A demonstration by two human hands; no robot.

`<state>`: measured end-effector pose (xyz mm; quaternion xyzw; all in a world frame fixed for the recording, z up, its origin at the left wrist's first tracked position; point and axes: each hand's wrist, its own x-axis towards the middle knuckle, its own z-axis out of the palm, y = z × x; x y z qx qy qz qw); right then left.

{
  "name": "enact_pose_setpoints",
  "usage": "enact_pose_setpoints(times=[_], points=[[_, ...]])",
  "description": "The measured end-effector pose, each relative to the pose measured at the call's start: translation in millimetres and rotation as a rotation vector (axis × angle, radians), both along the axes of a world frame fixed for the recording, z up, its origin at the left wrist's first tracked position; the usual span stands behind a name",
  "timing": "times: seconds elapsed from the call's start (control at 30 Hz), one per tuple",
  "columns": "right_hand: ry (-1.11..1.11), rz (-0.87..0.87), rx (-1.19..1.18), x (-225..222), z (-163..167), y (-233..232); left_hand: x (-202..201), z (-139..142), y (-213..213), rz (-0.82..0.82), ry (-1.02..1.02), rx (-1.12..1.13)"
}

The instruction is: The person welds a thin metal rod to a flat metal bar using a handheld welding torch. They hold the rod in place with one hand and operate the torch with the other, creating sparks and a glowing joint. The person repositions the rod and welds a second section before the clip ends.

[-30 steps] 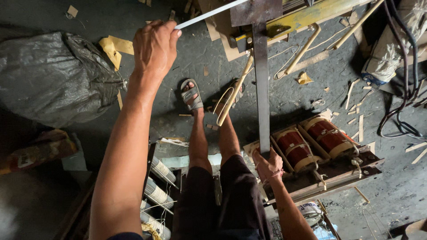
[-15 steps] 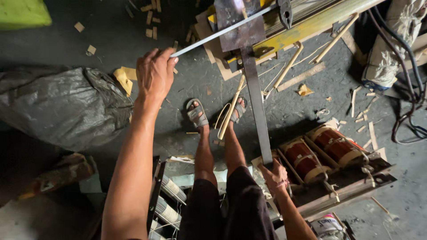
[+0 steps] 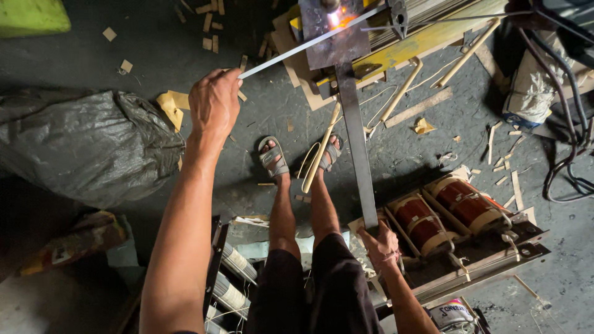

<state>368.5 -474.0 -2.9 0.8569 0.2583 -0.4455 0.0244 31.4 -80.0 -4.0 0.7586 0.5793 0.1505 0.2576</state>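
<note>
Left hand (image 3: pixel 213 108) pinched on thin grey metal strip (image 3: pixel 291 51), whose far end glows at dark steel plate (image 3: pixel 334 37); heat may creep toward fingers. Right hand (image 3: pixel 380 242), well apart, clamped on long dark lever bar (image 3: pixel 356 136); a slip could jerk the strip loose.

Greys, reds and one yellow bar

Red-wound coils (image 3: pixel 447 210) with cream ends; grey sandals (image 3: pixel 273 158); yellow bar (image 3: pixel 427 38); grey plastic sack (image 3: pixel 80 142); silvery strip (image 3: pixel 297 49).
</note>
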Motion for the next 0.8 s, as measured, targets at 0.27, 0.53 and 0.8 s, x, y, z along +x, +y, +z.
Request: enact_pose_setpoints(times=[0.27, 0.53, 0.8], points=[[-0.018, 0.035, -0.003, 2, -5, -4, -1, -9, 0, -0.012, 0.025, 0.027], [-0.048, 0.068, -0.01, 10, -24, -23, -1, -12, 1, -0.045, 0.112, -0.001], [0.009, 0.005, -0.033, 8, -16, -18, -4, -20, 5, -0.117, 0.158, -0.015]])
